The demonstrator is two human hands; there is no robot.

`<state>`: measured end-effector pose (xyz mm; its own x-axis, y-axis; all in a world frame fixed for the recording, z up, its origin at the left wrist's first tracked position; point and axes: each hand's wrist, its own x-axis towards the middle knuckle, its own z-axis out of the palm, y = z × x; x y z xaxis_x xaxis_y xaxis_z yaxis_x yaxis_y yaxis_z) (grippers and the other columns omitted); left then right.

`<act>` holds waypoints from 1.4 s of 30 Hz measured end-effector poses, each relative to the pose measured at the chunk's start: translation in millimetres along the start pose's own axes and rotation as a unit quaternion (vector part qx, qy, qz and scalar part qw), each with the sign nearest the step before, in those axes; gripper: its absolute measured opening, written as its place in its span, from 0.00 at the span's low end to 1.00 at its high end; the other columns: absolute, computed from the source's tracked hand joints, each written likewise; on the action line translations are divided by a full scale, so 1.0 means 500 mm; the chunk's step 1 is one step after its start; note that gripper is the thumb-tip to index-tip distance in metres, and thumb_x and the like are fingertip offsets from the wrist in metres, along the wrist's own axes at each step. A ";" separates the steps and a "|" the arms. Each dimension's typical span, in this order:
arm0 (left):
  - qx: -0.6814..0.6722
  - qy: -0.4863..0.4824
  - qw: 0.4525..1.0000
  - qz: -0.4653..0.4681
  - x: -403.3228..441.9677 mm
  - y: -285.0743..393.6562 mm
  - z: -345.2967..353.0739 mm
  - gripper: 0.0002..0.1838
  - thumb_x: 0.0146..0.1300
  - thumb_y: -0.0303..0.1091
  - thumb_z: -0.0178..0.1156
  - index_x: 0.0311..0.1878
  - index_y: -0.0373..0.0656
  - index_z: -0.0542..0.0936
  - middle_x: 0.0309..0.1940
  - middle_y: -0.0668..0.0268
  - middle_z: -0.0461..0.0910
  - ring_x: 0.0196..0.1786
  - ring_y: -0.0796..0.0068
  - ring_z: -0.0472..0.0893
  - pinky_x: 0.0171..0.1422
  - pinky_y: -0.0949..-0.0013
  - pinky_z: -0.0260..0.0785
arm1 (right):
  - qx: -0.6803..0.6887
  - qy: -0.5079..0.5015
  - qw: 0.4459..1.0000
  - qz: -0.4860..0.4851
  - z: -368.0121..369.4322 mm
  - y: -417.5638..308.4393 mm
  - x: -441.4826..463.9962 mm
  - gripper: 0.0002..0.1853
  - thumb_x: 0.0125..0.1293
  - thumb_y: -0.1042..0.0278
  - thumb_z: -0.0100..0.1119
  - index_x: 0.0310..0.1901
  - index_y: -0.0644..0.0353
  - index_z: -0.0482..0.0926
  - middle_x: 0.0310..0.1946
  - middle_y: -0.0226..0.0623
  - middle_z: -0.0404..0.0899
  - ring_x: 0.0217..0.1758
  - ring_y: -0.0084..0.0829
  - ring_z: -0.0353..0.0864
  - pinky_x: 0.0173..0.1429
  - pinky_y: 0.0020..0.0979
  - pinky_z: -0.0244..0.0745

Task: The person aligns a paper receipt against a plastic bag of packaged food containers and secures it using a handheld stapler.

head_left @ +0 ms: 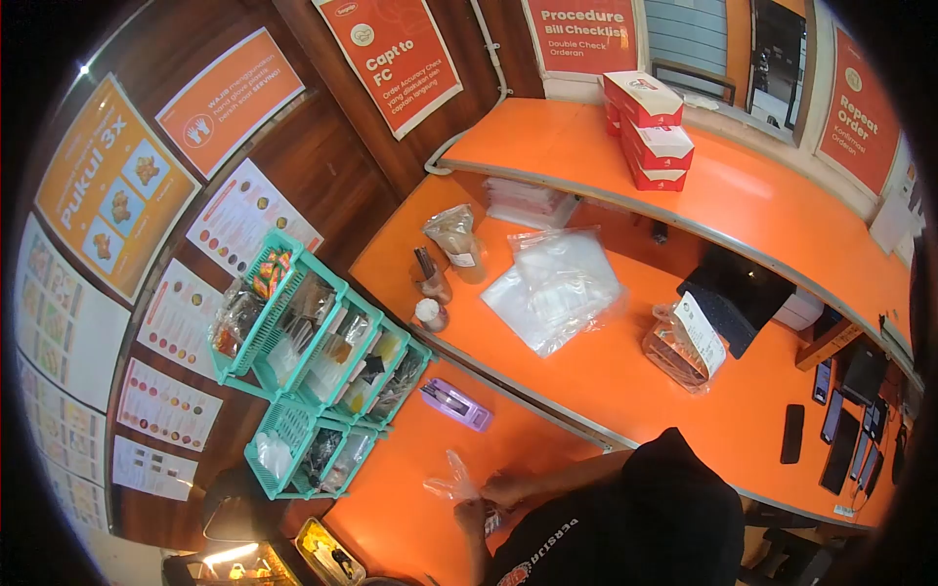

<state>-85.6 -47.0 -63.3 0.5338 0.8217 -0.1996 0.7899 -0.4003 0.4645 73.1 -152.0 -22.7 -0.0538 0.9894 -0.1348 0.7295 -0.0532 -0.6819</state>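
Evidently our left hand [471, 516] pinches one clear bag [451, 483] above the tabletop [391, 508], its crumpled length pointing from that grip toward the edge by two basket stacks [283, 427], our right hand [501, 488] just beside, its grip unclear to us, one purple box [456, 404] apart.

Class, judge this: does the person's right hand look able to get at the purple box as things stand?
Probably yes: mostly bare orange counter shows between the right hand and the purple box. The hand seems busy with a clear bag, so it may need to let go first.
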 end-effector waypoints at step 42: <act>-0.084 -0.026 0.981 0.175 -0.047 -0.019 -0.004 0.16 0.59 0.43 0.72 0.38 0.38 0.89 0.25 0.61 0.82 0.29 0.58 0.80 0.36 0.55 0.74 | 0.269 0.106 0.957 0.002 0.079 0.088 -0.010 0.13 0.60 0.61 0.71 0.46 0.55 0.90 0.42 0.42 0.89 0.42 0.41 0.88 0.47 0.44 0.80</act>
<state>-106.3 -61.5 -61.3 0.7818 0.6219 -0.0445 0.4969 -0.5785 0.6469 78.5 -164.4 -80.2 0.1297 0.9912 -0.0277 0.2689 -0.0620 -0.9612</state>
